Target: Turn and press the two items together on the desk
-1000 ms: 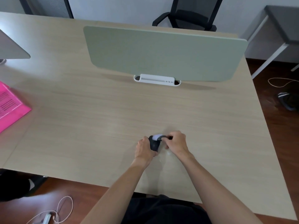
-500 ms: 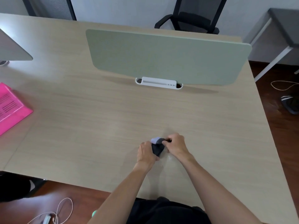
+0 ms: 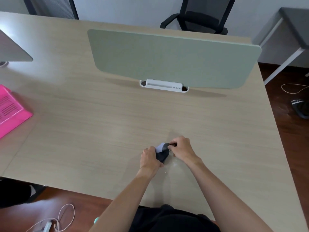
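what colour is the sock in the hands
The sock is dark grey with a light lavender-grey end, seen in the head view.

My left hand (image 3: 149, 158) and right hand (image 3: 181, 149) have shifted slightly nearer the desk's front edge than a second ago, working the dark sock (image 3: 161, 152) between them. Its pale grey end now shows flatter and further over the bundle's top.

Both arms are bare right up to the frame edge, no sleeves, no watch or rings that I can spot on the left hand (image 3: 149, 157) or right hand (image 3: 183, 149). Black clothing (image 3: 168, 218) shows down at the near edge.
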`<state>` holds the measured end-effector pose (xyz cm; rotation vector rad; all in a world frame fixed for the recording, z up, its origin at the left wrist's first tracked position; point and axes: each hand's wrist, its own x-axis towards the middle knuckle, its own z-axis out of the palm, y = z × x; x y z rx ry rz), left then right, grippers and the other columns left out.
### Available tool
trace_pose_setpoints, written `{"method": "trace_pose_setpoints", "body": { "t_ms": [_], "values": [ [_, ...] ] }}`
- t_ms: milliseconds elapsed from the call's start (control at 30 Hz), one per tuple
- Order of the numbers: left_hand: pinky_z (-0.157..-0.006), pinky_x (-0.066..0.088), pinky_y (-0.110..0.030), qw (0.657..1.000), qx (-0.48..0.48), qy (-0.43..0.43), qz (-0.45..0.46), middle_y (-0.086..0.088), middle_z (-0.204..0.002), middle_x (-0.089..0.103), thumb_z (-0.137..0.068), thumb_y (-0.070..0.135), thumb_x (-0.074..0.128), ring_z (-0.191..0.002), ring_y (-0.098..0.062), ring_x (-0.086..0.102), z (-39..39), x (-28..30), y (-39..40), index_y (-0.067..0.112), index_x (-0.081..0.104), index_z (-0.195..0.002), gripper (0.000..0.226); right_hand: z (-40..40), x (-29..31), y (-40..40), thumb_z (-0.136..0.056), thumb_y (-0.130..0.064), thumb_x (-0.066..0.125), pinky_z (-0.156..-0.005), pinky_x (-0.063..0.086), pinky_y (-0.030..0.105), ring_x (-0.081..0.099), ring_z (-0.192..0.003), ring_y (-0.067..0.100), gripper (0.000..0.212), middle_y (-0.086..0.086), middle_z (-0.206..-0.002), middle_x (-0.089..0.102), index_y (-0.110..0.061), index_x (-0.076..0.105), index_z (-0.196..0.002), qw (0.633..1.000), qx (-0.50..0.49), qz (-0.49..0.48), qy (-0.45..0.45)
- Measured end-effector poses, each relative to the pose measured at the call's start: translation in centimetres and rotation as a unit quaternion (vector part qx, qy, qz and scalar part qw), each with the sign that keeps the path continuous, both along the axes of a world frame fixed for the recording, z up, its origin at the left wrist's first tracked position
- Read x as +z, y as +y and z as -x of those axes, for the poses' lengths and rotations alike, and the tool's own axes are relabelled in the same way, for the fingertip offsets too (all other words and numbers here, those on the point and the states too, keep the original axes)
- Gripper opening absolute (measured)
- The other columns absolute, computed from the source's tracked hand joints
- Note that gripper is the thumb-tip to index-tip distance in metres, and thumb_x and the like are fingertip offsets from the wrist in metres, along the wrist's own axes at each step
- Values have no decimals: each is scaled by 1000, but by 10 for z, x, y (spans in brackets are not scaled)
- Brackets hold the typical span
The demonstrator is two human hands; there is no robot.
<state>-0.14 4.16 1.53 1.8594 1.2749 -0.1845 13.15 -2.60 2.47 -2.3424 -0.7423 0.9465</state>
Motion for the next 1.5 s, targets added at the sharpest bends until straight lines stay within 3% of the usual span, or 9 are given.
{"method": "trace_pose_setpoints", "body": {
  "t_ms": [200, 367, 600, 700, 867, 1033, 1233, 1400, 1500],
  "values": [
    [-64, 57, -39, 1000, -13, 5, -14, -13, -90, 67, -51, 8, 83, -84, -32, 64, 1, -2, 1, 4, 61, -89, 44, -17, 6, -11, -74, 4, 55, -49, 39, 31, 44, -50, 23, 9, 14, -66, 55, 8, 63, -74, 997, 24, 66, -28],
    [-67, 57, -41, 1000, -11, -7, -12, -12, -95, 65, -57, 8, 84, -90, -32, 62, 5, 0, -1, 5, 56, -99, 50, 0, 13, 2, -77, -2, 59, -49, 47, 22, 55, -52, 18, 13, 16, -65, 66, 2, 71, -78, 999, 9, -24, 20],
    [-74, 55, -36, 999, 19, -48, 4, -10, -87, 60, -59, 2, 84, -88, -29, 59, 9, 0, -8, 15, 12, -146, 113, 0, 1, -21, -81, -3, 62, -56, 41, 26, 60, -72, 27, 10, 12, -79, 65, -5, 67, -73, 999, 2, 34, -36],
    [-78, 56, -42, 999, -7, -38, -3, -12, -86, 59, -61, 1, 83, -92, -33, 60, 9, 1, -4, 13, 12, -146, 112, -7, 9, -18, -73, 5, 50, -48, 29, 30, 39, -57, 26, 19, 12, -64, 47, -6, 46, -58, 996, 14, 51, -66],
    [-87, 52, -44, 995, -99, -3, -23, -18, -117, 59, -71, 4, 80, -111, -37, 56, 6, 8, -1, 14, 8, -150, 108, 10, 19, 1, -80, -6, 61, -68, 47, 30, 64, -82, 25, 13, 12, -84, 74, -3, 73, -84, 997, 57, -32, -30],
    [-80, 56, -47, 989, -142, 2, -51, -7, -104, 67, -70, 0, 65, -94, -33, 63, 18, -3, 6, 34, 8, -145, 100, 13, 3, -21, -85, -2, 61, -69, 47, 27, 65, -84, 25, 14, 12, -91, 72, 1, 73, -91, 1000, 17, -20, -18],
    [-94, 50, -46, 978, -203, -9, -43, -5, -130, 59, -76, -6, 51, -116, -32, 55, 23, -6, 13, 35, 11, -148, 92, -3, 4, -38, -77, 4, 47, -56, 43, 35, 53, -64, 28, 14, 22, -86, 66, 4, 62, -78, 995, 27, 32, -88],
    [-94, 48, -48, 966, -253, 25, -41, -10, -130, 53, -79, -6, 48, -117, -36, 51, 19, -5, 24, 41, 2, -149, 96, 12, 11, -25, -81, 4, 57, -65, 45, 16, 62, -80, 19, 20, 9, -88, 73, -3, 74, -87, 997, 57, -32, -33],
    [-86, 53, -50, 961, -272, 28, -43, -9, -123, 59, -72, -9, 52, -110, -35, 57, 17, 0, 27, 42, 7, -146, 101, 14, 3, -30, -81, 4, 56, -77, 54, 30, 64, -85, 20, 24, 8, -94, 71, -7, 75, -92, 999, 46, -13, -21]
  ]
}}
